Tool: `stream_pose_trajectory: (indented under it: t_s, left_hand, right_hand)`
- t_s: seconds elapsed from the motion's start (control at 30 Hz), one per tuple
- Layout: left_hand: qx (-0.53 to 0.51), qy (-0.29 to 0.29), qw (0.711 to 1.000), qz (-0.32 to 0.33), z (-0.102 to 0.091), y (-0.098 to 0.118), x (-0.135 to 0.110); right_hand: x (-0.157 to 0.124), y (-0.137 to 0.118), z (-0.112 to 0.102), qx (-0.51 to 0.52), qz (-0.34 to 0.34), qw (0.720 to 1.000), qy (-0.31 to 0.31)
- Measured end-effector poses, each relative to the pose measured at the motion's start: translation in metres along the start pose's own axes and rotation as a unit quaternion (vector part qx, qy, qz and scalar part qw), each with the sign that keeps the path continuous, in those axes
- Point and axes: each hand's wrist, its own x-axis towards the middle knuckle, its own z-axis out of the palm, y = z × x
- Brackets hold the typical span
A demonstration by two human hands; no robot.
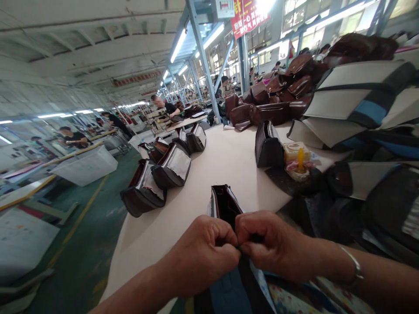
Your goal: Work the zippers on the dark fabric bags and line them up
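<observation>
Pinching bag (224, 205), Chinese-lettered red banner (249, 17) beyond

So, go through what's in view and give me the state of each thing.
left hand: pinching the handbag's top edge
right hand: pinching beside the left hand
dark handbag: upright, top open
row of dark bags: standing, tops open, pale lining showing
brown leather bags: piled together
yellow-capped bottle: upright
</observation>
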Motion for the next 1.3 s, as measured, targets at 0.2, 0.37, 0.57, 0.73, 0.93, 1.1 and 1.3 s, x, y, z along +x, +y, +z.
stream_pose_trajectory:
  t_s: [0.2,0.37,0.57,0.73,0.93,1.1,1.3]
  left_hand:
    - [-0.06,-0.02,0.998,0.009,0.001,-0.009,-0.001]
    - [-0.077,-0.026,0.997,0.01,0.003,-0.012,-0.001]
    - [-0.044,-0.014,0.999,0.004,0.004,-0.01,-0.004]
    - [-0.02,-0.01,1.0,0.015,0.003,-0.009,-0.004]
    - [-0.024,-0.015,0.999,0.039,0.002,-0.012,-0.006]
    - [-0.045,-0.029,0.998,0.035,0.003,-0.013,-0.007]
    - [-0.022,-0.017,0.999,0.046,0.003,-0.01,-0.008]
  right_hand:
    - [0.002,0.004,-0.008,0.052,0.01,0.998,-0.043]
    - [0.002,0.004,-0.012,0.081,0.022,0.994,-0.068]
    - [-0.001,0.005,-0.007,0.055,0.013,0.997,-0.057]
    - [-0.001,0.005,-0.006,0.043,0.015,0.997,-0.058]
    - [-0.002,0.005,-0.01,0.036,-0.008,0.997,-0.069]
    - [-0.003,0.002,-0.01,0.067,0.046,0.994,-0.071]
    - [0.004,-0.001,-0.005,0.089,0.128,0.986,-0.054]
